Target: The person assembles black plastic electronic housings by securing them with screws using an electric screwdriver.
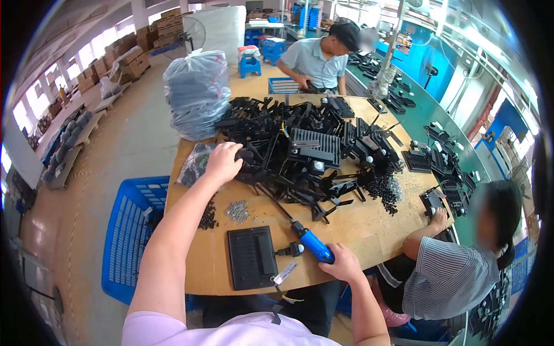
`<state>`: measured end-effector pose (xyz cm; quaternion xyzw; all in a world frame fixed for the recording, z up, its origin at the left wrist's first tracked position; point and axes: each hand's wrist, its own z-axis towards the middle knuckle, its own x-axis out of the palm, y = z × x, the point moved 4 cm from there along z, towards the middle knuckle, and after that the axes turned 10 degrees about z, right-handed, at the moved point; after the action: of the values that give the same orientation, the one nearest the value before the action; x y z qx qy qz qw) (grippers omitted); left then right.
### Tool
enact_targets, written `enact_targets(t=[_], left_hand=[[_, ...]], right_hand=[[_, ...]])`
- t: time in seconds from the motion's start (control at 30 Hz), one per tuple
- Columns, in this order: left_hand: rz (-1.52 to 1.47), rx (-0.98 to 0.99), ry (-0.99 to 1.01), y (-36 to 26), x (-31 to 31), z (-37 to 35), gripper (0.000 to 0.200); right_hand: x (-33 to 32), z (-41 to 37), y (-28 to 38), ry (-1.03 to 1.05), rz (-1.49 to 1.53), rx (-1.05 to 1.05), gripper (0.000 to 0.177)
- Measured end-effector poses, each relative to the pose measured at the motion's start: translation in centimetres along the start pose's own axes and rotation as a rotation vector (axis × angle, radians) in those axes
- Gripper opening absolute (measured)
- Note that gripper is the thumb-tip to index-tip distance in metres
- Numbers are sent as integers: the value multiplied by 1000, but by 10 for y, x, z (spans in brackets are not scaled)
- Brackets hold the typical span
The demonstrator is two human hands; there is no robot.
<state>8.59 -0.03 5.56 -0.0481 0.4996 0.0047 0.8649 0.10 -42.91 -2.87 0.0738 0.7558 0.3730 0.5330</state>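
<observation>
My right hand (344,263) is wrapped round the rear end of a blue electric screwdriver (314,243), whose long bit points up and left over the table. My left hand (224,164) reaches to the left edge of a large pile of black metal parts (283,130). Its fingers curl at a dark piece there that I cannot make out. Before me lies a black ribbed lamp housing (252,258) with a small sensor head (295,249) on its right side. A white tag (285,273) hangs by it.
Silver screws (236,211) and black screws (208,216) lie in heaps left of centre. A blue crate (124,242) stands left of the table. One co-worker (450,271) sits at the right, handling a black lamp; another (323,57) is across the table. Wrapped bundles (198,92) stand behind.
</observation>
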Motion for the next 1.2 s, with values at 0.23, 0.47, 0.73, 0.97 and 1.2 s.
enact_targets(t=[0.23, 0.47, 0.73, 0.97, 1.2], left_hand=[[127, 335, 434, 18, 61, 58, 33], [-83, 449, 294, -32, -5, 92, 35], [-281, 129, 256, -60, 15, 144, 34], [-105, 309, 439, -102, -51, 95, 33], [-206, 305, 367, -61, -98, 13, 31]], right_hand=[[0, 1, -3, -26, 29, 14, 56], [0, 3, -4, -40, 82, -10, 58], [1, 4, -5, -40, 51, 17, 58], [0, 3, -2, -47, 38, -43, 56], [-3, 1, -1, -24, 16, 0, 55]])
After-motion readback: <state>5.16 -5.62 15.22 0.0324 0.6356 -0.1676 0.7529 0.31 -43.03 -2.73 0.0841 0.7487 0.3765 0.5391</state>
